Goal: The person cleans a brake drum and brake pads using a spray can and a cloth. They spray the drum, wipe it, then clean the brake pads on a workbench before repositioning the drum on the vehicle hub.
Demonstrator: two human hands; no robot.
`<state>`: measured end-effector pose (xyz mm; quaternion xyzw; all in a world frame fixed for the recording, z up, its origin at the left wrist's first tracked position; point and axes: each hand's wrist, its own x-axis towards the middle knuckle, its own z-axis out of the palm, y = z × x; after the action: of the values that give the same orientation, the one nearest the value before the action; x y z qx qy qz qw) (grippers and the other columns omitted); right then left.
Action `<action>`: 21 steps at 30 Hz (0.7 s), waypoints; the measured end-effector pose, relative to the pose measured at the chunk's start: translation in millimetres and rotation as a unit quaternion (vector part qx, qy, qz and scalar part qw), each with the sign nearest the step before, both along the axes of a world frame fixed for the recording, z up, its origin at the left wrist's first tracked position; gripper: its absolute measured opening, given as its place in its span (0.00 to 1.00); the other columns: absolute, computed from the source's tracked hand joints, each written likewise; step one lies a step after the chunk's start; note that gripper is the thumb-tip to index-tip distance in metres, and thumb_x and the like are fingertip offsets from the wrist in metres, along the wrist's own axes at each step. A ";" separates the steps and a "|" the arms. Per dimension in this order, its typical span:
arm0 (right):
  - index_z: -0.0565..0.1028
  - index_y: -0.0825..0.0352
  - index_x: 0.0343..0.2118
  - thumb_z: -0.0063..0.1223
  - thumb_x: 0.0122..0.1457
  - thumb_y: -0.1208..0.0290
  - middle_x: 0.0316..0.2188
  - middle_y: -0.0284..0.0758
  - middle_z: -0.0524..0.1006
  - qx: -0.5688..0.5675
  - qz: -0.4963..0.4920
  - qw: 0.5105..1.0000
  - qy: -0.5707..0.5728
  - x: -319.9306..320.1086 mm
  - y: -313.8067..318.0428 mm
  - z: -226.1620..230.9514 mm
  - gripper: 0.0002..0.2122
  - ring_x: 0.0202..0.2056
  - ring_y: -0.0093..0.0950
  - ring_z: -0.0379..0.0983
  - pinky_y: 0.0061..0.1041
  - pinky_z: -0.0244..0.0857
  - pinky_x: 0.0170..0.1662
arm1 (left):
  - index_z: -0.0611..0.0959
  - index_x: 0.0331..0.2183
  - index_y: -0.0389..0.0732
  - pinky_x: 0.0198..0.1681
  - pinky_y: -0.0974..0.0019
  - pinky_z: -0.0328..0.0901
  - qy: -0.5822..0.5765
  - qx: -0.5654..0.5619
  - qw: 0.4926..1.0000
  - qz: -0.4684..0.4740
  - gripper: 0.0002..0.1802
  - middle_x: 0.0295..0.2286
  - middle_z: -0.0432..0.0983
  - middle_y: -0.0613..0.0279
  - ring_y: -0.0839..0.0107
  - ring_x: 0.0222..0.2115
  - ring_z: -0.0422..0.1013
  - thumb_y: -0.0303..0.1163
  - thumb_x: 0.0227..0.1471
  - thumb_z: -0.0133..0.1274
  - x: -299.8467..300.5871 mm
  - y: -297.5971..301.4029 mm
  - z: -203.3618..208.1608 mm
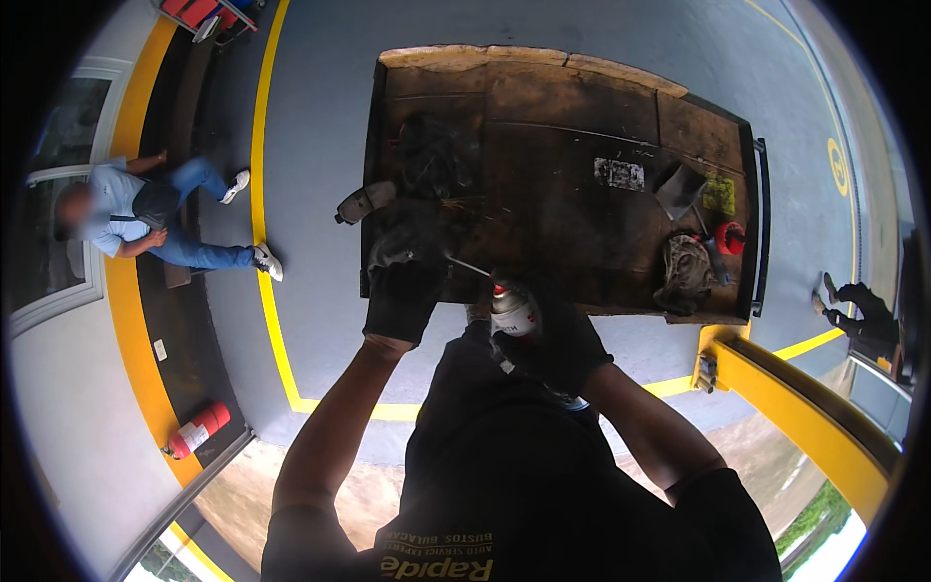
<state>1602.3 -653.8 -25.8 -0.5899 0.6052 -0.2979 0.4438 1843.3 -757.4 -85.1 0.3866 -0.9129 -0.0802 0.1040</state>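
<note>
My right hand [561, 338], in a black glove, is wrapped round a white spray can [514, 312] with a red top. A thin straw [469, 265] runs from the can's nozzle toward my left hand [402, 296]. That hand, also black-gloved, is closed at the near left corner of a worn brown workbench [553, 204]. What it grips is dark and blends with the glove; I cannot make it out. Just beyond, a grey brake pad [366, 202] juts over the bench's left edge. A crumpled black cloth [433, 157] lies farther in.
On the bench's right side are a grey metal piece [681, 190], a yellow item [719, 195], a red round object [729, 238] and a crumpled rag [687, 270]. A yellow post [795, 407] stands near right. At left, a person [145, 209] sits by a fire extinguisher [199, 430].
</note>
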 end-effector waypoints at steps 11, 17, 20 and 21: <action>0.70 0.62 0.60 0.70 0.53 0.66 0.50 0.44 0.78 0.099 -0.019 0.994 0.031 -4.6 -22.4 13.5 0.31 0.51 0.44 0.78 0.40 0.73 0.54 | 0.85 0.50 0.45 0.57 0.50 0.67 -0.010 0.012 0.999 -0.052 0.17 0.47 0.80 0.52 0.51 0.51 0.76 0.31 0.57 0.57 23.8 -6.5 -31.9; 0.69 0.59 0.61 0.69 0.54 0.65 0.52 0.45 0.76 0.070 -0.043 0.997 -0.006 -0.5 -19.7 21.1 0.31 0.51 0.45 0.77 0.42 0.73 0.53 | 0.80 0.56 0.43 0.60 0.54 0.66 -0.055 0.089 0.992 0.065 0.22 0.51 0.77 0.52 0.51 0.54 0.73 0.31 0.61 0.53 24.6 -12.0 -51.6; 0.69 0.59 0.61 0.68 0.54 0.67 0.51 0.45 0.76 -0.021 -0.032 0.999 0.028 4.6 -20.3 22.8 0.30 0.50 0.46 0.77 0.43 0.73 0.53 | 0.77 0.58 0.41 0.57 0.60 0.67 -0.108 0.058 0.990 0.065 0.23 0.52 0.76 0.54 0.58 0.53 0.72 0.32 0.64 0.52 22.5 -7.1 -55.5; 0.70 0.59 0.60 0.68 0.54 0.67 0.51 0.44 0.76 -0.028 -0.028 0.999 0.031 5.9 -21.5 23.4 0.30 0.50 0.47 0.77 0.43 0.73 0.53 | 0.77 0.58 0.40 0.53 0.62 0.67 0.000 0.142 0.984 0.111 0.22 0.50 0.76 0.56 0.61 0.50 0.72 0.32 0.64 0.52 22.5 -6.5 -55.9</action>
<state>1608.3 -675.2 -2.4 -0.5937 0.6265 -0.3083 0.4000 1865.8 -763.9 -141.0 0.4960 -0.8439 -0.1967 0.0562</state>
